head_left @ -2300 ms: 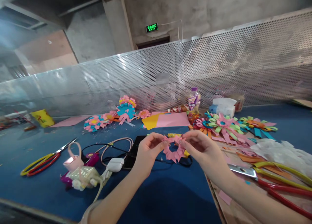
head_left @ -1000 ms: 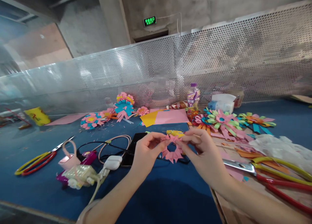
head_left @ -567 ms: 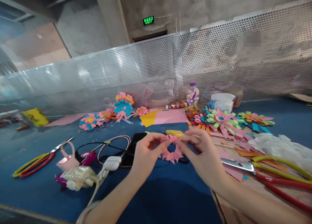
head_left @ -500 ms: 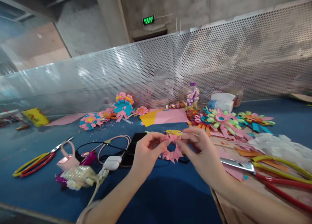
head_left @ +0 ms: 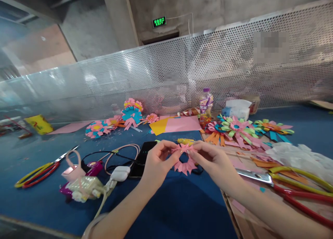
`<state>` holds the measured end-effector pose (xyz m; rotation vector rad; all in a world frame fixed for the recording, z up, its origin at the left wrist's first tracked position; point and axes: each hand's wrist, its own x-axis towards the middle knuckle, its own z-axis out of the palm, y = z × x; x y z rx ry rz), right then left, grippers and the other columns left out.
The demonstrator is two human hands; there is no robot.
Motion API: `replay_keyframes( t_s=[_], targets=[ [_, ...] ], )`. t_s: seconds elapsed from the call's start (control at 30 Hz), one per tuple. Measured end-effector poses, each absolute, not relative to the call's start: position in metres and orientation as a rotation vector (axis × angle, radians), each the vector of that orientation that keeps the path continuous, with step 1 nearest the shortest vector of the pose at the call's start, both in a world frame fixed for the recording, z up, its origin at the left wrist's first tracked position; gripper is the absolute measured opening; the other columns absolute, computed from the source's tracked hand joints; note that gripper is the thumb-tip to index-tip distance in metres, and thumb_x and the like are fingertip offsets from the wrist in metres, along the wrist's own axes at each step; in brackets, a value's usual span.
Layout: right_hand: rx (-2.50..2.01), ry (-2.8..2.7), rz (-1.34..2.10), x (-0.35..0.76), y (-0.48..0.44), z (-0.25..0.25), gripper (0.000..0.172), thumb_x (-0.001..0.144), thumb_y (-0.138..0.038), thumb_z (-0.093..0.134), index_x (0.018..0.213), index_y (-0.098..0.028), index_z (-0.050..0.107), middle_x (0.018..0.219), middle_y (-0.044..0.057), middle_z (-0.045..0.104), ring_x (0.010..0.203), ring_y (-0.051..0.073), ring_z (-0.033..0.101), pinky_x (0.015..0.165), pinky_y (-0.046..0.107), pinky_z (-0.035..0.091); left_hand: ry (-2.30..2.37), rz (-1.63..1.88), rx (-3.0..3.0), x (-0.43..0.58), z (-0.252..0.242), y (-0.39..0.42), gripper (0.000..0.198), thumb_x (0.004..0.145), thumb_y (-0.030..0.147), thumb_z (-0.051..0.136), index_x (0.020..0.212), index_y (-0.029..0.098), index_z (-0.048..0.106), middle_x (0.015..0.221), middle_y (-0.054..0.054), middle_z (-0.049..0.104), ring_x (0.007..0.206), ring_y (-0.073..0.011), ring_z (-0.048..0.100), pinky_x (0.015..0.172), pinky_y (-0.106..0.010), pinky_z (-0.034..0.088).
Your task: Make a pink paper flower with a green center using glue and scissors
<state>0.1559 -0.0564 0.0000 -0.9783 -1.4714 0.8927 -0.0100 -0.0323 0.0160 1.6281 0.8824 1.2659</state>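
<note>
Blue surface (head_left: 166, 211), your hands (head_left: 159, 160) (head_left: 213, 162) both pinching the pink paper ring (head_left: 184, 167) up top; pull apart, it might rip.

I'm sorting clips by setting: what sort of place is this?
Probably a craft workspace in a workshop-like building: paper flowers and scissors lie on a blue worktop, and a lit exit sign stands out against a bare grey wall.

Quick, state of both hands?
Left hand: closed, pinching the pink ring's upper left.
Right hand: closed, pinching its upper right.
</note>
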Motion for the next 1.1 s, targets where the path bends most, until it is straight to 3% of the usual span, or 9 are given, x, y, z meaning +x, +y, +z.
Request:
replay_keyframes(
  t_s=[0.37, 0.5, 0.63, 0.73, 1.1],
  targets=[
    [-1.036, -1.472, 0.771, 0.155, -0.059, -0.003, 0.021, 0.082, -0.04, 0.056, 0.077, -0.022, 0.065, 0.075, 0.0, 0.061, 0.068, 0.014, 0.052, 0.061, 0.026, 0.04, 0.883, 1.208, 1.565, -0.009, 0.015, -0.032, 0.013, 0.072, 0.026, 0.067, 0.079, 0.017, 0.061, 0.075, 0.001, 0.059, 0.062, -0.008, 0.052, 0.055, -0.017, 0.043],
    [-1.026, -1.482, 0.821, 0.154, -0.058, -0.003, 0.019, 0.082, -0.039, 0.055, 0.08, -0.022, 0.061, 0.075, -0.001, 0.058, 0.067, 0.013, 0.051, 0.06, 0.026, 0.04, 0.878, 1.237, 1.611, -0.009, 0.016, -0.032, 0.012, 0.072, 0.025, 0.068, 0.078, 0.017, 0.061, 0.077, 0.0, 0.06, 0.067, -0.009, 0.054, 0.062, -0.019, 0.046],
    [-0.969, -1.556, 0.775, 0.157, -0.058, 0.001, 0.012, 0.082, -0.032, 0.057, 0.089, -0.023, 0.058, 0.093, 0.001, 0.058, 0.082, 0.014, 0.053, 0.072, 0.028, 0.041, 0.855, 1.245, 1.754, -0.009, 0.016, -0.034, 0.009, 0.073, 0.022, 0.067, 0.078, 0.017, 0.061, 0.077, -0.001, 0.061, 0.074, -0.0111, 0.056, 0.068, -0.02, 0.045],
    [-0.901, -1.634, 0.705, 0.162, -0.059, 0.005, 0.007, 0.083, -0.027, 0.056, 0.089, -0.023, 0.057, 0.091, 0.0, 0.056, 0.084, 0.014, 0.053, 0.075, 0.028, 0.041, 0.815, 1.252, 1.841, -0.01, 0.016, -0.037, 0.007, 0.075, 0.02, 0.065, 0.078, 0.018, 0.059, 0.076, 0.0, 0.059, 0.074, -0.0108, 0.055, 0.068, -0.02, 0.045],
    [-0.842, -1.762, 0.531, 0.163, -0.067, 0.007, 0.005, 0.081, -0.015, 0.053, 0.081, -0.02, 0.05, 0.082, 0.0, 0.052, 0.075, 0.012, 0.05, 0.067, 0.026, 0.041, 0.763, 1.226, 1.976, -0.01, 0.013, -0.041, 0.006, 0.078, 0.016, 0.061, 0.081, 0.019, 0.057, 0.078, 0.001, 0.058, 0.074, -0.0105, 0.053, 0.068, -0.02, 0.043]
  ],
)
